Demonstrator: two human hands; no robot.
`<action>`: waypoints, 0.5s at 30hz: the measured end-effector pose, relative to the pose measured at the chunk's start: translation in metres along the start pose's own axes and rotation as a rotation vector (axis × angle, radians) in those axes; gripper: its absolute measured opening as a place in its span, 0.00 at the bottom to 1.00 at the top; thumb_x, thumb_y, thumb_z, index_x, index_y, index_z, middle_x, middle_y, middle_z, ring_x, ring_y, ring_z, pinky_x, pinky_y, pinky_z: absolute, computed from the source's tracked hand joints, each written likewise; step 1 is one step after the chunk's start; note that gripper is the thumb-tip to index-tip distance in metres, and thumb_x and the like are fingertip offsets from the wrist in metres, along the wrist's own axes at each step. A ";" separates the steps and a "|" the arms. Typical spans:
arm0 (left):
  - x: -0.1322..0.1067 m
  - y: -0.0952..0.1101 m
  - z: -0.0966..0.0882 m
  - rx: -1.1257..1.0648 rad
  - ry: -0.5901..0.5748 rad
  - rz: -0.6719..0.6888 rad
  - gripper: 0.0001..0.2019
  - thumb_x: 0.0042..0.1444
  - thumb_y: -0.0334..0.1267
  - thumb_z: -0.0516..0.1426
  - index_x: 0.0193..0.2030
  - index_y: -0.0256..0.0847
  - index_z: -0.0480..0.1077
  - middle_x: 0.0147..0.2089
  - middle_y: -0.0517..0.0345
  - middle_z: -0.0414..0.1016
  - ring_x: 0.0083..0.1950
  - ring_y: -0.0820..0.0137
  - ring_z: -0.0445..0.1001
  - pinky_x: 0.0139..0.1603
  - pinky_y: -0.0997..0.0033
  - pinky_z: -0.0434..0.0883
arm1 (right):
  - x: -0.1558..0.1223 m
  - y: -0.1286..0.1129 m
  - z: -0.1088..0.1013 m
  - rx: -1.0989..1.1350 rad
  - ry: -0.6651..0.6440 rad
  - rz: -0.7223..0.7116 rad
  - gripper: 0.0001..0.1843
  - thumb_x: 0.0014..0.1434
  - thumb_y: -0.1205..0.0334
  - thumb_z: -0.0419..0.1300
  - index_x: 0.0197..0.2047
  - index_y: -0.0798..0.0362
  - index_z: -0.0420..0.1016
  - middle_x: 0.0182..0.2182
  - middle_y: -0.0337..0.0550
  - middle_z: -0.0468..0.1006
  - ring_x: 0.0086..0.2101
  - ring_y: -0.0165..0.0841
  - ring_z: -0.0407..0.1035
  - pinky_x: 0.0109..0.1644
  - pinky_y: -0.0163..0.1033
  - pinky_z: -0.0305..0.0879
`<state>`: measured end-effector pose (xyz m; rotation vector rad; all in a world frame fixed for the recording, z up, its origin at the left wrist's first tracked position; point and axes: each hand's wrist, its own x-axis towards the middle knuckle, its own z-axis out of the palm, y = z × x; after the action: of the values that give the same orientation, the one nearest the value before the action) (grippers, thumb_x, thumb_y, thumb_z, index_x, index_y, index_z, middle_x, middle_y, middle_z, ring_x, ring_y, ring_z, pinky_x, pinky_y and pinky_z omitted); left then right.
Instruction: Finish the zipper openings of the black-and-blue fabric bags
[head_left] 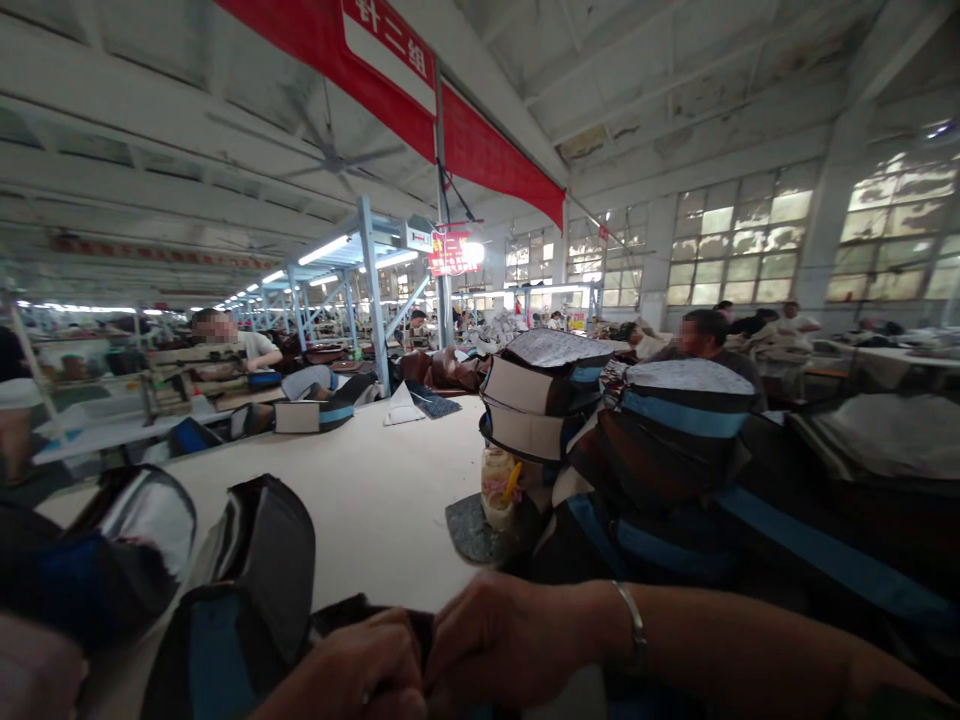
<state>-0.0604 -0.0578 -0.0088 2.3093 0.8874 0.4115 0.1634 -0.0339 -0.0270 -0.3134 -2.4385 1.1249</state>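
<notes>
At the bottom of the head view, my left hand (361,668) and my right hand (508,638) come together, fingers pinched. Between and behind them shows a dark fabric piece (341,612), mostly hidden by my hands; both seem closed on its edge. My right wrist carries a silvery bangle (632,618). Left of my hands stands a black sewn fabric piece with a blue band (219,645). Beyond my right hand, a jar (496,488) with a yellow stick in it rests on a dark slab (466,535).
Stacked black, blue and beige sewn pieces (682,420) rise at the right of the pale table (375,500). More dark pieces (97,560) lie at the left. Beyond the table's far edge, a person in a light top (259,348) sits at a workplace; another person (705,335) is behind the stacks.
</notes>
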 end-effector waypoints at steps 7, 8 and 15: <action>-0.006 -0.009 0.014 -0.284 -0.011 -0.044 0.18 0.59 0.52 0.56 0.28 0.38 0.63 0.32 0.61 0.64 0.33 0.72 0.61 0.33 0.74 0.60 | -0.013 0.009 0.014 0.335 0.164 0.177 0.19 0.53 0.51 0.67 0.27 0.62 0.74 0.22 0.36 0.65 0.24 0.23 0.56 0.27 0.30 0.52; -0.005 0.000 0.014 -0.240 0.030 -0.035 0.16 0.59 0.48 0.57 0.27 0.38 0.62 0.32 0.61 0.66 0.34 0.72 0.63 0.34 0.74 0.60 | -0.016 0.008 0.009 0.378 0.123 0.226 0.19 0.51 0.52 0.68 0.27 0.63 0.74 0.22 0.36 0.65 0.24 0.23 0.56 0.27 0.30 0.52; 0.026 0.076 0.026 0.417 0.038 0.249 0.11 0.63 0.42 0.55 0.33 0.39 0.67 0.37 0.53 0.72 0.40 0.65 0.70 0.43 0.66 0.67 | -0.009 0.026 -0.041 0.778 -0.021 0.613 0.36 0.57 0.33 0.55 0.38 0.63 0.75 0.31 0.50 0.76 0.29 0.32 0.70 0.31 0.35 0.65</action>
<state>0.0076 -0.0954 0.0226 2.8207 0.7595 0.4055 0.1912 0.0074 -0.0257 -0.8053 -1.7446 2.2128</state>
